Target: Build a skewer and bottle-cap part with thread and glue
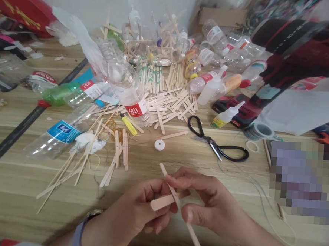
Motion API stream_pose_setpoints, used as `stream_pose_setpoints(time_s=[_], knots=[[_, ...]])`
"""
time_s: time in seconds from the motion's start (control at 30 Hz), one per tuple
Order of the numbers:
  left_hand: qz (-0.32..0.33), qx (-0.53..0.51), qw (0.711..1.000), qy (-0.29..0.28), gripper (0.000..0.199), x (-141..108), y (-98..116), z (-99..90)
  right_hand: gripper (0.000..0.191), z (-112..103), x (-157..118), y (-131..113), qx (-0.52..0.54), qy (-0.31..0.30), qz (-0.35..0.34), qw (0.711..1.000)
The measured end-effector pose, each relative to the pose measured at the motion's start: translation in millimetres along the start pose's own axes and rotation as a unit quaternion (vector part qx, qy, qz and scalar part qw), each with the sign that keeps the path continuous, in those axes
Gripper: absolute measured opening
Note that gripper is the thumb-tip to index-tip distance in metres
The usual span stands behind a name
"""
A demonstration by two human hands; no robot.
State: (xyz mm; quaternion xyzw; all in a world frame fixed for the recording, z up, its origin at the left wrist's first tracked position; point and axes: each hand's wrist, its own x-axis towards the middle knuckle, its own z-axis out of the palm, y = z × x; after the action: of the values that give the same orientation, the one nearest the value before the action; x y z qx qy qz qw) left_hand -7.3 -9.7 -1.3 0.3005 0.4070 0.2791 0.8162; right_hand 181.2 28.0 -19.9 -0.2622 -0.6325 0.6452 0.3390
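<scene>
Both hands meet low in the middle of the view, above the table's near side. My left hand point(151, 204) is closed around a short, wide-looking craft stick point(162, 202), its fingers curled under it. A longer craft stick point(193, 239) crosses over that one at an angle. My right hand point(204, 199) pinches this longer stick, index finger near its upper part and thumb lower down. Whether the two sticks are joined where they cross cannot be seen. A white round disc point(159, 145) with a small hole lies on the table just beyond the hands.
Black-handled scissors point(212, 142) lie right of centre. A red and black power drill point(279, 67) stands at the right, near a glue bottle point(226, 115). Loose craft sticks point(173, 105), plastic bottles point(135, 102) and skewers point(64, 169) cover the far and left table. A dark rod point(16, 132) lies left.
</scene>
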Motion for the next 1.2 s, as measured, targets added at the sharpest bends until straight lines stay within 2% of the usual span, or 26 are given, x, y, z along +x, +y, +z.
stream_pose_setpoints(time_s=[0.77, 0.9, 1.0, 1.1, 1.17, 1.2], knots=[[-0.001, 0.001, 1.0, -0.012, 0.038, 3, -2, -2.3, 0.043, -1, -1, 1, 0.009, 0.0, 0.021, 1.0], [0.001, 0.001, 1.0, -0.012, 0.036, 2, -2, -2.3, 0.044, 0, -1, 0, -0.017, 0.006, 0.015, 1.0], [0.017, -0.014, 1.0, -0.021, 0.035, 1, -1, -2.4, 0.042, 2, -1, -9, -0.07, 0.004, 0.004, 0.998], [0.029, -0.037, 0.998, -0.031, 0.034, 1, 0, -3.8, 0.043, -9, -4, -24, -0.196, 0.013, -0.002, 0.981], [0.025, -0.055, 0.998, -0.034, 0.035, 1, 1, -5.2, 0.038, -29, -10, -32, -0.325, 0.065, 0.0, 0.944], [0.023, -0.062, 0.997, -0.034, 0.035, 1, 0, -5.7, 0.034, -43, -13, -34, -0.4, 0.097, -0.003, 0.911]])
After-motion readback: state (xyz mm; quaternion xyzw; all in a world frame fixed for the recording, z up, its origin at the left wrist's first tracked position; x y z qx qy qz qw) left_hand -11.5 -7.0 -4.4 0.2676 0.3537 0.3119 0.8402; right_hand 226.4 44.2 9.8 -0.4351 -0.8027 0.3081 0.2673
